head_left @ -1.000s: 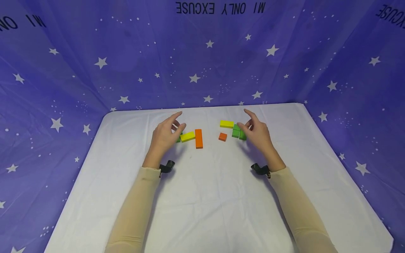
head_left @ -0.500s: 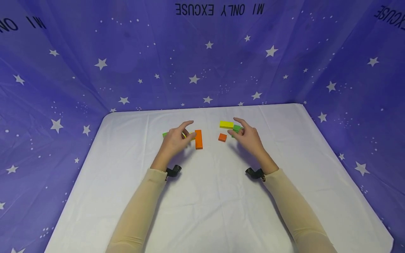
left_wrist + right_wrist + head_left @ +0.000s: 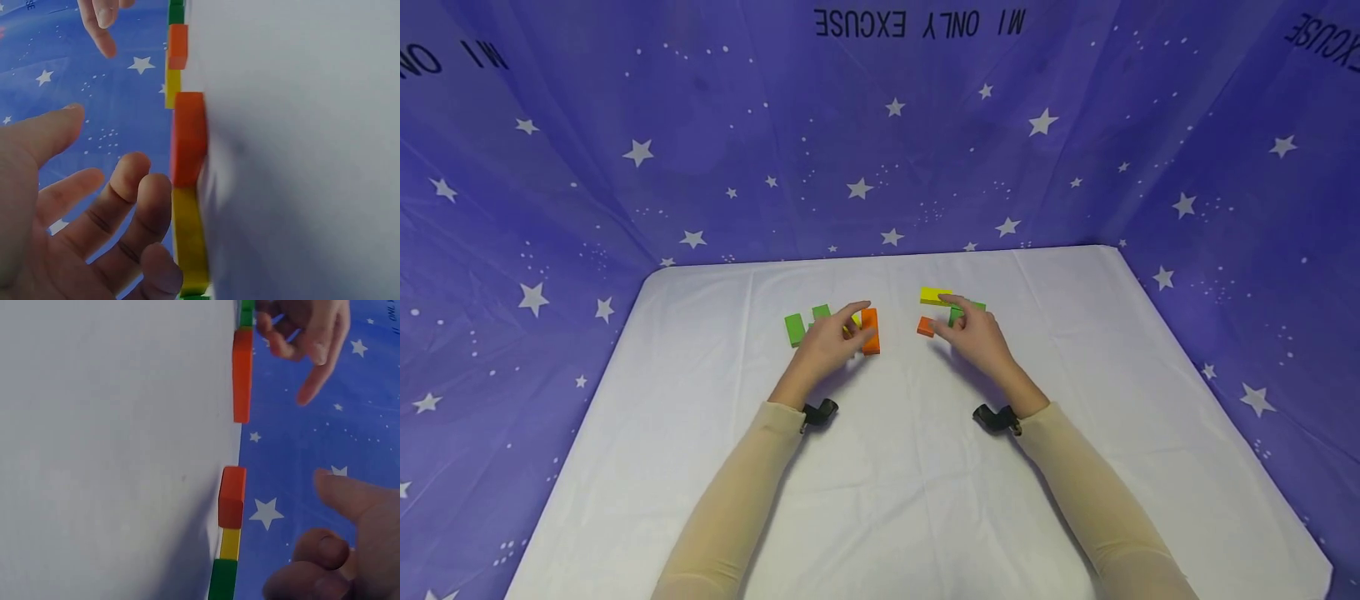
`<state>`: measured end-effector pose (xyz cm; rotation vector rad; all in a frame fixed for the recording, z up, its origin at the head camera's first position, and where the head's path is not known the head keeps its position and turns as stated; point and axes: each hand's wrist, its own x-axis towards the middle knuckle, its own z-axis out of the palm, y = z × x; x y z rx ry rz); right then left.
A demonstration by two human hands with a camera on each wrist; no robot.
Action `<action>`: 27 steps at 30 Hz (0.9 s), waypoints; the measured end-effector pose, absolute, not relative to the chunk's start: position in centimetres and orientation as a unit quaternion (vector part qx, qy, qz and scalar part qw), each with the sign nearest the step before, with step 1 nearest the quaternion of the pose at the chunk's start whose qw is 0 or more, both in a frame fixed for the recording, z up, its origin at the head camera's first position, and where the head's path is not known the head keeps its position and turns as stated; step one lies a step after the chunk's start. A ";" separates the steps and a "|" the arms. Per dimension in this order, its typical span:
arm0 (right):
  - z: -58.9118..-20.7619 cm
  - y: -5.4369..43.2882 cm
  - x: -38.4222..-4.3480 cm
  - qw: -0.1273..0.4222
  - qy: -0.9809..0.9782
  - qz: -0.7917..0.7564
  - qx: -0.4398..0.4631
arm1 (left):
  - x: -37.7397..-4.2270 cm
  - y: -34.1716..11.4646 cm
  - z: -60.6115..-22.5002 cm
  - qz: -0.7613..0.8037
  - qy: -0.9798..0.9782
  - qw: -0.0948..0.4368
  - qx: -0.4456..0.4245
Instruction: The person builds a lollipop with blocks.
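Moved closer to the long orange block (image 3: 189, 140) and short orange block (image 3: 925, 327), both lying unlifted on the white-covered table (image 3: 910, 467), are the left hand (image 3: 823, 343) and right hand (image 3: 979, 337), fingers spread loosely, pinching nothing yet.

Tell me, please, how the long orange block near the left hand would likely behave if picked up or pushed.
The long orange block looks stiff, since its edges are straight and its faces flat. Resting lengthwise on the white cloth, it would probably slide rather than roll or tip.
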<state>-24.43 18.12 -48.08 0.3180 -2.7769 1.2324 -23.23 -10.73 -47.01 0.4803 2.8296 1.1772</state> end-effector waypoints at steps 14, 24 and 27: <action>-49.7 17.7 -24.5 0.022 -0.918 0.382 0.101 | -23.3 -10.3 -48.3 0.353 0.925 0.037 0.132; -50.2 17.7 -24.5 0.016 -0.925 0.369 0.093 | -23.6 -10.4 -48.9 0.311 0.940 0.028 0.134; -50.3 17.7 -24.5 0.018 -0.926 0.366 0.092 | -23.7 -10.3 -49.0 0.300 0.943 0.029 0.138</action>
